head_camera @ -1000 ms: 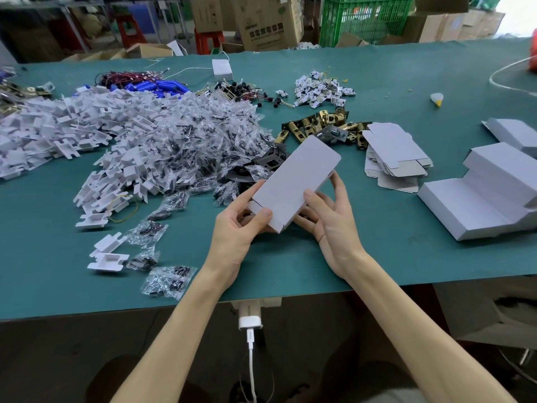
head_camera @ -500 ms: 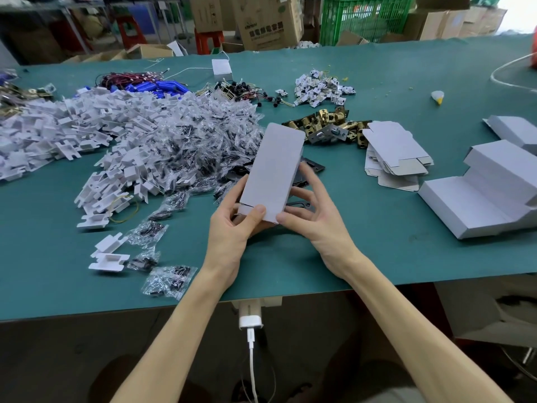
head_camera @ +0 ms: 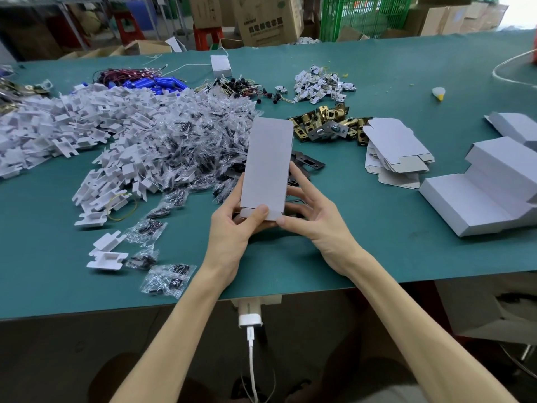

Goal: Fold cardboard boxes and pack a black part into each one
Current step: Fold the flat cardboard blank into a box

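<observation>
Over the worktop's (head_camera: pixel 377 242) near edge, the left hand (head_camera: pixel 232 237) and right hand (head_camera: pixel 316 225) each have their grip clamped on the lower end of a white box (head_camera: pixel 268 164). It points away from the person, and black parts (head_camera: pixel 308 162) lie just behind it.

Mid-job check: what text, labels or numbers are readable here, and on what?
Carton behind the table: a row of dark Chinese characters under a smaller line, too blurred to read.
Held box: no print on the face shown.
Flat blanks: no print visible.
Nothing else is legible.
</observation>
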`<state>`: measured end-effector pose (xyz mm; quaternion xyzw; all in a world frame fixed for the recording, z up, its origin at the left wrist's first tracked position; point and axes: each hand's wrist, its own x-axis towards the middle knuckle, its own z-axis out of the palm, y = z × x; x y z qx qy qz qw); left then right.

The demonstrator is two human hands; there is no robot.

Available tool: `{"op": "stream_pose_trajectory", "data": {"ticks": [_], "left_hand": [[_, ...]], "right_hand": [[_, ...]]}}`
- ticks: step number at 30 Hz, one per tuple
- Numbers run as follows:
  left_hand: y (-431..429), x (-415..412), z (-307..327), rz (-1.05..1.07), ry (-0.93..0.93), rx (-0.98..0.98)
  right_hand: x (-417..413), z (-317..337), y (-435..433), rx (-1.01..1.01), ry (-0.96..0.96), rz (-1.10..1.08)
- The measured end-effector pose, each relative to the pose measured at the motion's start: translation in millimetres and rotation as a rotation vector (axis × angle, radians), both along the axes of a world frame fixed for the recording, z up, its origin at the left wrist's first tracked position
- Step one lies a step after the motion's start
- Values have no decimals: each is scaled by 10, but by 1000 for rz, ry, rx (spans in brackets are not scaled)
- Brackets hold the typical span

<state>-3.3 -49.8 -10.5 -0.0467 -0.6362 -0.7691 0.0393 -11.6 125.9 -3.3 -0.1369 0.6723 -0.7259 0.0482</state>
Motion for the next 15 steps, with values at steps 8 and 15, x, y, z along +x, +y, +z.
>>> {"op": "stream_pose_trajectory", "data": {"ticks": [8,15], "left_hand": [[-2,-7,-9,-22,30,-26],[10,-2,0,-21,28,-4]], "right_hand": [[-6,8,-4,-10,9,11],[-13,-5,1,-33,7,0]]}}
